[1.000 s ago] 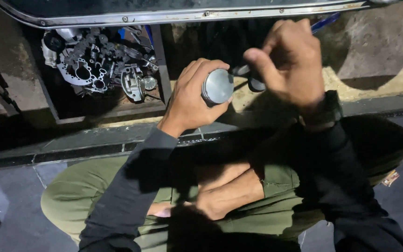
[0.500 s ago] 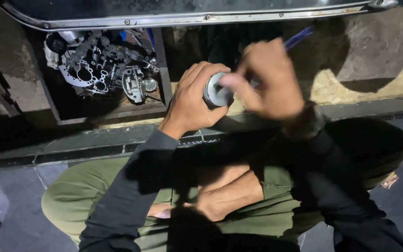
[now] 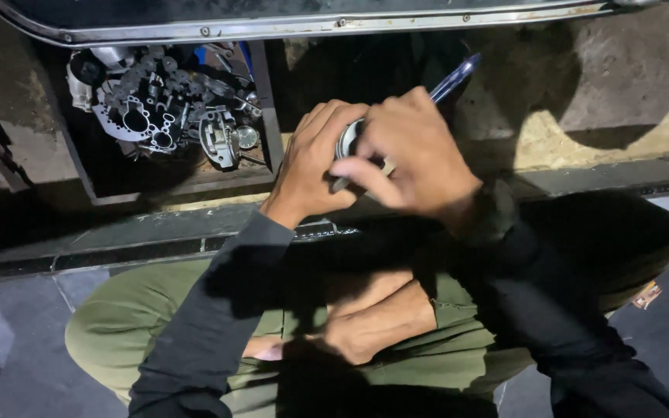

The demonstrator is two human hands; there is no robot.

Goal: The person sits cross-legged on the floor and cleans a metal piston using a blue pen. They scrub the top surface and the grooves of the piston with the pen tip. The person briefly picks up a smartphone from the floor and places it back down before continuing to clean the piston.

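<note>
My left hand [image 3: 311, 166] grips a round silver metal cylinder [image 3: 346, 142], its flat end now mostly hidden. My right hand [image 3: 408, 159] lies over that end and holds a blue pen [image 3: 452, 80], whose barrel sticks up to the right while its tip meets the cylinder under my fingers. Both hands hover above a stone ledge, in front of my crouched knees in green trousers. A dark watch sits on my right wrist.
A dark open box [image 3: 265, 93] at upper left holds several grey metal engine parts [image 3: 156, 108]. A metal-edged panel [image 3: 288, 27] runs across the top. Rough concrete ground [image 3: 605, 85] lies at right, a tiled step [image 3: 118, 240] below the hands.
My right hand has come down from the upper right onto the end of the cylinder, covering its shiny face. The pen now points up to the right. My left hand has stayed put.
</note>
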